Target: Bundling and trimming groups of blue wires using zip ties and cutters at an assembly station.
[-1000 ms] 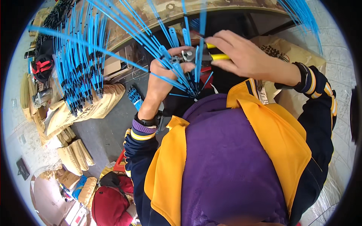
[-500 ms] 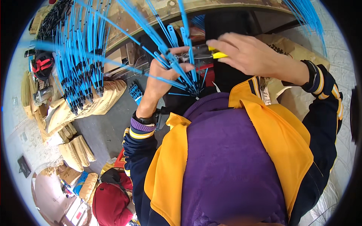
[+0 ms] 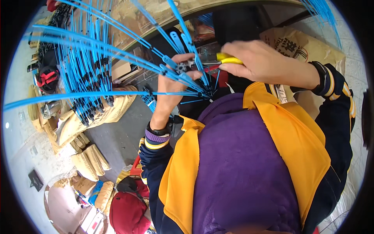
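Left hand [image 3: 166, 82] pinches a black hub [image 3: 182, 68] among blue rods [image 3: 198, 61]; right hand [image 3: 255, 58] holds pliers [image 3: 230, 61] beside it: brace the hub firmly, rods clear of the pliers

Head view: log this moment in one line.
left hand: black toothed piece between thumb and finger, blue strips fanned alongside | right hand: gripping yellow-handled pliers | nearby: brown sacks at left

Purple top [image 3: 245, 163], navy sleeves [image 3: 331, 121] with white-and-yellow stripes [image 3: 157, 144], broad yellow front panels [image 3: 290, 126], black left wristband [image 3: 160, 129]
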{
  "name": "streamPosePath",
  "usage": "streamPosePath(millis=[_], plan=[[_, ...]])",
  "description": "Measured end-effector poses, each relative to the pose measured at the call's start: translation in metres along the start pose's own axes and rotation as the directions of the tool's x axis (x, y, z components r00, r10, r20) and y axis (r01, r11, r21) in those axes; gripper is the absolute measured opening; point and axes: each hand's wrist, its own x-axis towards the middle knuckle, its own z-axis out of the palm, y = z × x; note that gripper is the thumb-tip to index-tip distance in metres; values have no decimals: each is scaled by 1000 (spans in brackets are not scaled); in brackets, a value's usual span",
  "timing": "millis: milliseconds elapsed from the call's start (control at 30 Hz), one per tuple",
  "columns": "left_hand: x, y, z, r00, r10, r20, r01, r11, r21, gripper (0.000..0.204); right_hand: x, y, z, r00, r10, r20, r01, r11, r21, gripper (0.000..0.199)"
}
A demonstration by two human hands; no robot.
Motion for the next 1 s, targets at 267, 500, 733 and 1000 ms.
streamPosePath(millis=[267, 500, 733, 1000], plan=[[1, 0, -6, 953, 65, 297, -23, 990, -142, 34, -10, -5, 0, 876, 170, 452, -381, 819, 429, 57], [3, -6, -8, 952, 140, 272, -125, 990, -69, 30, -23, -15, 20, 997, 59, -49, -59, 998, 15, 49], [6, -5, -5, 976, 104, 191, -102, 995, -20, 30, -26, -15, 14, 990, -58, -125, 36, 984, -173, 44], [4, -5, 2, 949, 233, 211, -238, 971, 2, 31, -25, -31, 2, 948, -298, -109, 205, 837, -507, 31]])
